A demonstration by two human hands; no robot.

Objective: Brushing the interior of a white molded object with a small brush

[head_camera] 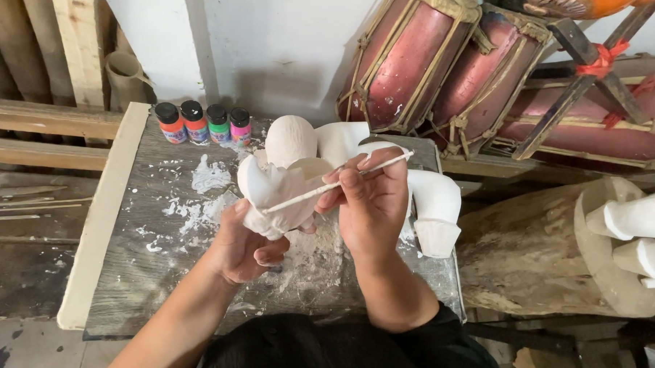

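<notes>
While left hand [244, 245] cradles white figure [287, 182] from below, right hand [372, 204] beside it

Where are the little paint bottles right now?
In the head view, the four paint bottles stand in a row at the far left edge of the worktable, against the wall, just beyond and left of the white figure that the left hand holds.
</notes>
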